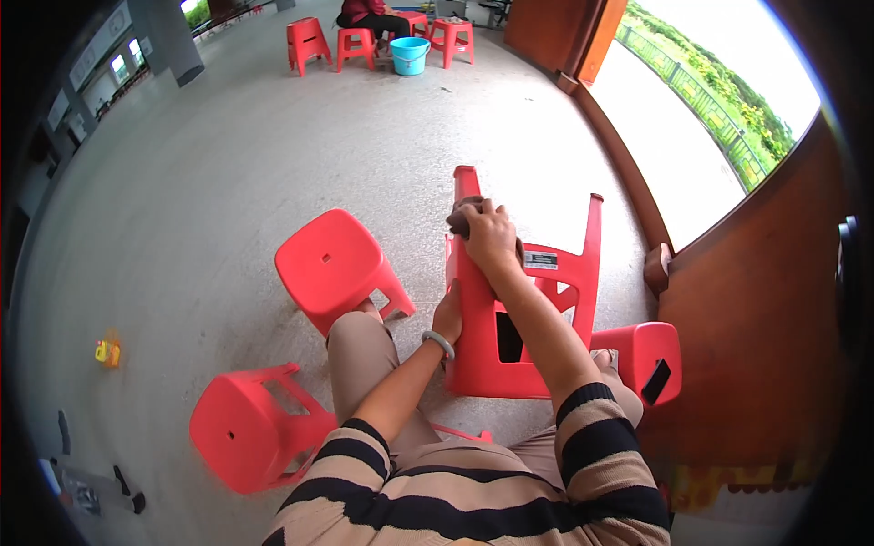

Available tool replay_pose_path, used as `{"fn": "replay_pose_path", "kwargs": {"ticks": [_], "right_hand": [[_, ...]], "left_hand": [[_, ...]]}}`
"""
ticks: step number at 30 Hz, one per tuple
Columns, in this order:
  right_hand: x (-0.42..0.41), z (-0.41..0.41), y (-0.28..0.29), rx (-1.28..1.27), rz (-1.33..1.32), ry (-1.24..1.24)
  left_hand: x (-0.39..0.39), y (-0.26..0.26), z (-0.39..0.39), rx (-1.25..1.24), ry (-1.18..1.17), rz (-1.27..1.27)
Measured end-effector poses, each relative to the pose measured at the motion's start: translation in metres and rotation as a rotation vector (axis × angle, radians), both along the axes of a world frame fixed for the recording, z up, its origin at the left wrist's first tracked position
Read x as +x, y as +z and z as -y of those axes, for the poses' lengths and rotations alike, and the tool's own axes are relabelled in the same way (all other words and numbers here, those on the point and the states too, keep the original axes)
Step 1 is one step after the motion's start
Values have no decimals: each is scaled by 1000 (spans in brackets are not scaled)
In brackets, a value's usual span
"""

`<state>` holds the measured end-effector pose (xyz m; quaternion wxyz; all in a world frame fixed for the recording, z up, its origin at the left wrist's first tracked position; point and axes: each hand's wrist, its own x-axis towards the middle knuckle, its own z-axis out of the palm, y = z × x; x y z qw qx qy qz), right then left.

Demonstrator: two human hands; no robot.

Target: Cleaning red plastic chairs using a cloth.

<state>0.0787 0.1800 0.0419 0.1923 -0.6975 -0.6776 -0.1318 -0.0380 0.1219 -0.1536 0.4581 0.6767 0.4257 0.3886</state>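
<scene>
A red plastic stool (478,327) lies tipped on its side before me, its legs pointing away. My right hand (488,235) presses a dark brown cloth (468,205) against one of its legs. Lower down, my left hand (448,317) grips the stool's left side, its fingers partly hidden; a pale bangle (438,341) is on that wrist. A label with writing (541,260) is on the stool's inner side.
Red stools stand at my left (331,259), lower left (235,433) and right (645,348), the last with a black phone (657,382) on it. A yellow bottle (107,353) is far left. Ahead, a seated person (372,17) is near a blue bucket (410,56). A wooden door (758,307) stands right.
</scene>
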Motion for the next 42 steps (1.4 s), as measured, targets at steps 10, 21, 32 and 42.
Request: {"fn": "replay_pose_path", "kwargs": {"ticks": [10,21,32,42], "right_hand": [[1,47,3,-105,1,230],[165,98,3,-142,-124,-184],[167,60,11,-379,-171,-6],[196,77,6,-343,-314,34]], "left_hand": [[0,-13,-15,-17,-47,-105],[25,6,-15,-67,-180,-339],[9,2,-18,-207,-70,-352],[-15,131,100,-184,-21,-405]]}}
